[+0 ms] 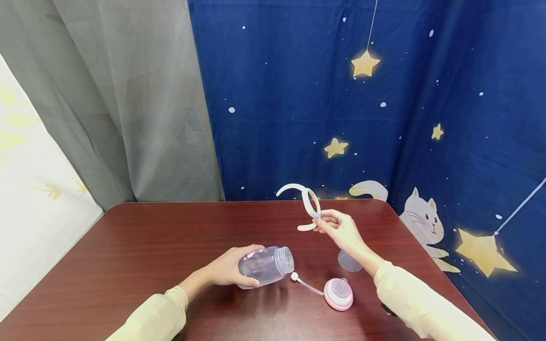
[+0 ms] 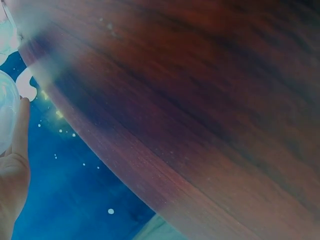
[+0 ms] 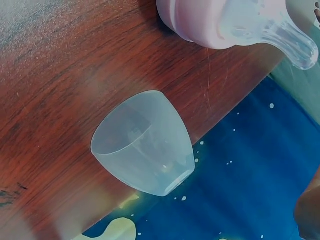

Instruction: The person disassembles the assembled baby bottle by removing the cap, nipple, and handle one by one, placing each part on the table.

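Note:
My left hand (image 1: 225,268) grips a clear baby bottle (image 1: 262,267) by its body. The bottle is tilted on its side above the table, its uncapped threaded mouth facing right. In the left wrist view only part of the bottle (image 2: 6,112) shows at the left edge. My right hand (image 1: 343,232) pinches a white bottle handle (image 1: 306,202), a ring with two curved arms, raised above the table. Below that hand, a pink collar with a clear nipple (image 1: 338,298) lies on the table, its straw (image 1: 311,287) and white weighted end pointing left toward the bottle.
A translucent dome cap (image 1: 349,263) rests on the table, partly hidden by my right forearm; the right wrist view shows the whole cap (image 3: 150,155). The brown table (image 1: 170,232) ends at blue and grey curtains (image 1: 290,94).

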Motion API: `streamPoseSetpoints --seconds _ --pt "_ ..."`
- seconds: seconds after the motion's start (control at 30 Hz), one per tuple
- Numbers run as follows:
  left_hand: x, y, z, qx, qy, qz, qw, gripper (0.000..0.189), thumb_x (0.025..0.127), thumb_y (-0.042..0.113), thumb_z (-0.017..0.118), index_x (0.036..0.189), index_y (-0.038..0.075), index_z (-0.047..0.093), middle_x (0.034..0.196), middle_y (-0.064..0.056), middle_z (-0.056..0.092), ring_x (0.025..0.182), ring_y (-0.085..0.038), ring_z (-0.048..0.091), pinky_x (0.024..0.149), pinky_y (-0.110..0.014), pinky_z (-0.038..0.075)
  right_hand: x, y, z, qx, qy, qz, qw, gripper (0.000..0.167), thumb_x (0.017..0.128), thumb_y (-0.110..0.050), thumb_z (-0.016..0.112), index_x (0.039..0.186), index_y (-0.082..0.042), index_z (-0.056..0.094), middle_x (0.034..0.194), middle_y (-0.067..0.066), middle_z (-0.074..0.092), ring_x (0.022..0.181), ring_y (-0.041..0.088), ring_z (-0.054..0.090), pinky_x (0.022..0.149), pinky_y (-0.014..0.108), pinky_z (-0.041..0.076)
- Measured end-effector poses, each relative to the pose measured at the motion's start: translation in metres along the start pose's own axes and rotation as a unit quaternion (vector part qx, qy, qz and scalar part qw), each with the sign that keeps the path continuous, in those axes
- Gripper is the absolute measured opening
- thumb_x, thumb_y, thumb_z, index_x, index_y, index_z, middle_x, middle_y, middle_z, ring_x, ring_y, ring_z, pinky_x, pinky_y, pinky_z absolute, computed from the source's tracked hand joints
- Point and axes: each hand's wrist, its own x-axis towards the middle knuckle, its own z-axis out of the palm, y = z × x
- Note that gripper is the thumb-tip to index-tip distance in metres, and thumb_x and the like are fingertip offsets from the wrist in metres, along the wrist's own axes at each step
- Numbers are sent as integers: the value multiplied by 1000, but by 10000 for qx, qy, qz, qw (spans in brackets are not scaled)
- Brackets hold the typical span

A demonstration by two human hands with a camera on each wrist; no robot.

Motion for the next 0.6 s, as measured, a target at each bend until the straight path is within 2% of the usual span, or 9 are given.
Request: streamPoseSetpoints --seconds 0.23,0.6 --pt "0 0 0 2 -4 -41 10000 70 64 47 73 123 21 46 102 9 57 86 -7 53 72 -27 44 0 2 2 -148 -3 101 9998 23 82 2 59 102 11 54 88 26 60 79 43 57 71 43 46" --pt "0 1 0 -14 -26 -96 10000 70 64 47 73 123 21 46 102 9 56 86 -6 53 72 -27 44 3 7 6 -133 19 191 9997 23 81 3 59 102 12 55 87 25 60 78 42 58 66 28 49"
